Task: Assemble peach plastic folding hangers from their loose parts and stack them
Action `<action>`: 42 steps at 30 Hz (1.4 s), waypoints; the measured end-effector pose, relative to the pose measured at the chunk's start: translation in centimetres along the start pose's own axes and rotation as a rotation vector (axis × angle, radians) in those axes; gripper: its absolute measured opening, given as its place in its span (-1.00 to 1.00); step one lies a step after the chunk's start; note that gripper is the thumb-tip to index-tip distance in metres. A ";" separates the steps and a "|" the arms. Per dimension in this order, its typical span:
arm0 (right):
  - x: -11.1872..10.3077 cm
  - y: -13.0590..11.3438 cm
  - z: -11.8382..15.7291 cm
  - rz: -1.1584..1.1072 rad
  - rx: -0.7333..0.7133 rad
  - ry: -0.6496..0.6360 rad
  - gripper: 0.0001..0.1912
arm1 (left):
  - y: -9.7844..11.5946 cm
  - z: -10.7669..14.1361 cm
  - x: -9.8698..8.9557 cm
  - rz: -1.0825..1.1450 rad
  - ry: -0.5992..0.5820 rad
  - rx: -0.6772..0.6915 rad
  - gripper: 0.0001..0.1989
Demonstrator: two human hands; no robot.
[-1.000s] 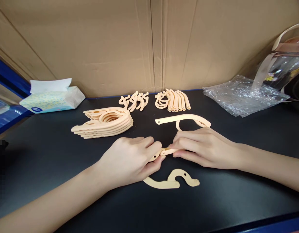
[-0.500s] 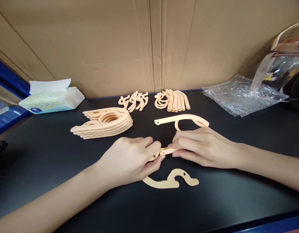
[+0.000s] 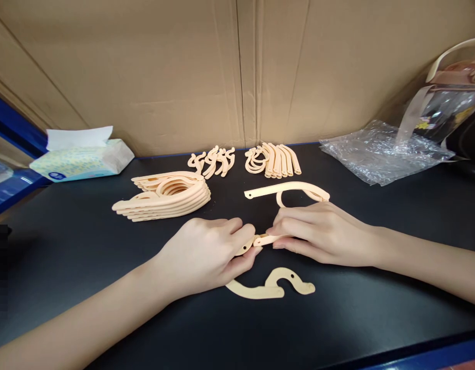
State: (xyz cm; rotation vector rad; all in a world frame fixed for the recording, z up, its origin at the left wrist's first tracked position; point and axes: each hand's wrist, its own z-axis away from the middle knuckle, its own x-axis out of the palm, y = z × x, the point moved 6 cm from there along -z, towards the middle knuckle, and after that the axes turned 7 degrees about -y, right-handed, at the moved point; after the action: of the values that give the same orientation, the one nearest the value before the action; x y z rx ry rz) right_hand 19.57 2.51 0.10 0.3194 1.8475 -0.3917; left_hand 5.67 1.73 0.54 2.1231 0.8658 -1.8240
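Both hands meet over the middle of the table on pale beige plastic folding-hanger parts. My left hand [image 3: 212, 252] is closed, its thumb and forefinger pinching a rounded, holed end. A curved part with a hooked tip [image 3: 291, 277] extends from beneath that hand, so where it begins is hidden. My right hand [image 3: 322, 231] is closed on a hanger arm [image 3: 266, 240] whose end touches the piece in the left fingers. Behind the right knuckles rises a longer curved arm [image 3: 284, 189] with a hole at its tip; its link to the held part is covered.
A stack of folded hangers [image 3: 168, 200] lies at the left. Farther back are several small hooked parts [image 3: 218, 160] and a row of curved arms [image 3: 281, 160]. A tissue pack [image 3: 79, 159] stands back left; a clear plastic bag [image 3: 380, 154] and a bottle [image 3: 449, 108] occupy the back right.
Almost nothing differs. Both hands keep the same grip with the two ends touching; the view has shifted very slightly.
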 end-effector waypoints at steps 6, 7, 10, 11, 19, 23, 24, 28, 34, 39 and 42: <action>0.0 0.0 -0.1 0.001 0.003 -0.003 -0.75 | 0.0 0.0 0.0 0.002 0.001 0.002 -0.73; 0.0 0.0 -0.1 0.000 0.004 -0.005 -0.75 | 0.0 0.0 0.0 0.002 0.003 0.003 -0.74; 0.0 0.1 0.0 -0.006 0.009 -0.009 -0.75 | 0.0 0.0 0.0 -0.001 0.003 0.004 -0.74; 0.0 0.1 0.0 -0.006 0.009 -0.010 -0.75 | 0.0 0.0 0.0 -0.004 0.002 0.002 -0.74; 0.0 0.0 0.1 -0.002 0.002 -0.007 -0.75 | 0.2 0.2 -0.1 -0.017 0.009 0.003 -0.73; 0.0 0.0 0.1 -0.004 0.004 -0.011 -0.76 | 0.2 0.2 -0.1 -0.017 0.019 0.005 -0.73; 0.0 0.0 0.1 -0.005 0.006 -0.010 -0.76 | 0.2 0.1 -0.1 -0.017 0.020 0.006 -0.73; 0.0 0.0 0.0 -0.008 0.006 -0.014 -0.76 | 0.1 0.0 0.0 -0.016 0.008 0.000 -0.73; -0.1 0.0 0.0 0.005 0.002 -0.011 -0.73 | 0.0 0.0 0.1 0.000 -0.007 -0.005 -0.73; -0.1 -0.1 0.0 -0.001 0.000 -0.008 -0.74 | 0.1 0.1 0.1 0.008 -0.005 -0.003 -0.73; 0.0 0.0 -0.1 -0.007 0.002 -0.012 -0.74 | 0.1 0.1 0.1 0.006 -0.005 -0.004 -0.73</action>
State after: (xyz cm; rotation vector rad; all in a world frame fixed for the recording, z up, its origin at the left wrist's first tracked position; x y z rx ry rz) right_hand 19.50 2.50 0.12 0.3115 1.8366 -0.3992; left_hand 5.66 1.69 0.41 2.1151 0.8596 -1.8225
